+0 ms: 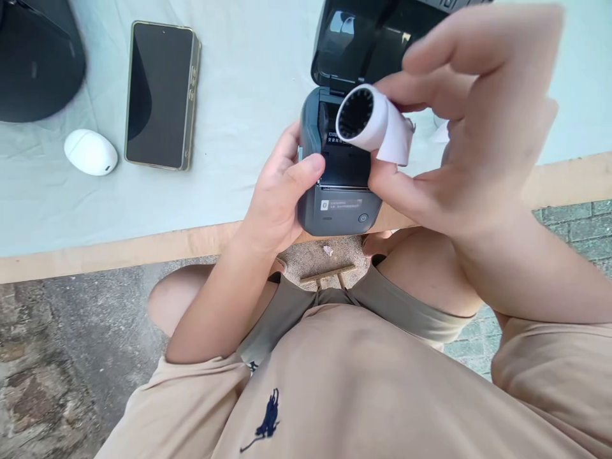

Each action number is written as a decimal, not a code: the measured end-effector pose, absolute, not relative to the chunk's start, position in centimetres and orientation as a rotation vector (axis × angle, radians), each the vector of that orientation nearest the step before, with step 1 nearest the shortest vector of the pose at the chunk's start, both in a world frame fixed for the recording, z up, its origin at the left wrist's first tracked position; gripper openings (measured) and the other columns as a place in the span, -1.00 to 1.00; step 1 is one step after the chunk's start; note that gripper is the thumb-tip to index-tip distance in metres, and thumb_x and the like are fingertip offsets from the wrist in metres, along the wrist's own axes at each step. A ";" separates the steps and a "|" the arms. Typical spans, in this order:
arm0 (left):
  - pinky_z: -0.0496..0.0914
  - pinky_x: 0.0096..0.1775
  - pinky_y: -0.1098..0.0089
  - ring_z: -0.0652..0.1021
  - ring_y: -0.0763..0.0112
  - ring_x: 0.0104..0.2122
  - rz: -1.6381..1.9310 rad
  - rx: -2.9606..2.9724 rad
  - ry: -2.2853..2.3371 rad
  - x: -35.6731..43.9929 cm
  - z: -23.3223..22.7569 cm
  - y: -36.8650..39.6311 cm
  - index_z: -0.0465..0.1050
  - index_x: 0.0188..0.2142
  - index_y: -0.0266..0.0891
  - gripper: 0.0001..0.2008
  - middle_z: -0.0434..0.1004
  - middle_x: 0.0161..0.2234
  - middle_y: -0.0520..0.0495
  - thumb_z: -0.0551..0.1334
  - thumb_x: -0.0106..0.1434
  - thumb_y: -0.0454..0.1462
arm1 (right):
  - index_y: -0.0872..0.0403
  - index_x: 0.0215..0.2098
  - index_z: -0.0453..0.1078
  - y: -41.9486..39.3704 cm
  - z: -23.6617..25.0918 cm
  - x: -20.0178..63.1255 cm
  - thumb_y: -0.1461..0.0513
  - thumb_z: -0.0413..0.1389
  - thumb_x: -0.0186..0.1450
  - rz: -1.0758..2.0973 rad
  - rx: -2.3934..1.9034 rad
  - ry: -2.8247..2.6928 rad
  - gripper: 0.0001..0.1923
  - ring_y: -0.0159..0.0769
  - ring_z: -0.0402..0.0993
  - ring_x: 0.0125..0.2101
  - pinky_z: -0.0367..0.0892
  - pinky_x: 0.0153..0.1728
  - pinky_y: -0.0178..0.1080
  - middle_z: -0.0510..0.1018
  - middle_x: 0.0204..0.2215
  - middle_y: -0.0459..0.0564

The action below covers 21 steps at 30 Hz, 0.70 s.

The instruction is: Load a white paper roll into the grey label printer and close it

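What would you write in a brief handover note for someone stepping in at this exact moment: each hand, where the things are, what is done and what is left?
Left hand: grips the small printer at the table edge, thumb on its top.
Right hand: holds the white paper roll just above the open compartment, loose end hanging.
Done: printer lid is open.
Left: roll not yet seated, lid not yet closed.
Nearby: phone and white mouse lie on the cloth.

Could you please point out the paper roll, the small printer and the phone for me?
paper roll (370, 121), head view, on its white outer wrap.
small printer (340, 213), head view, on its grey front panel.
phone (160, 94), head view, on its dark screen.
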<state>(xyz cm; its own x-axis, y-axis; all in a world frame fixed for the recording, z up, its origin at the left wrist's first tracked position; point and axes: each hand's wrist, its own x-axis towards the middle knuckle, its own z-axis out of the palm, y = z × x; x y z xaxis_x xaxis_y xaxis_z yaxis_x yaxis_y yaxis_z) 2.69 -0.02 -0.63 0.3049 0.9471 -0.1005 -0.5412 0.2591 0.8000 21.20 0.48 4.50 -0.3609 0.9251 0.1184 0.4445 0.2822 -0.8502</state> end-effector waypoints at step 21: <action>0.52 -0.21 0.28 0.57 0.14 -0.08 1.091 0.812 0.674 2.2 -1.0 -0.3 0.30 -0.06 -0.10 -0.55 0.54 -0.20 -0.04 0.37 0.08 -0.16 | 0.04 -0.19 0.38 0.5 3.0 20.5 0.13 0.11 0.26 0.073 -0.654 -2.342 -0.80 -0.26 0.52 -0.16 0.35 -0.27 -0.11 0.56 -0.31 -0.16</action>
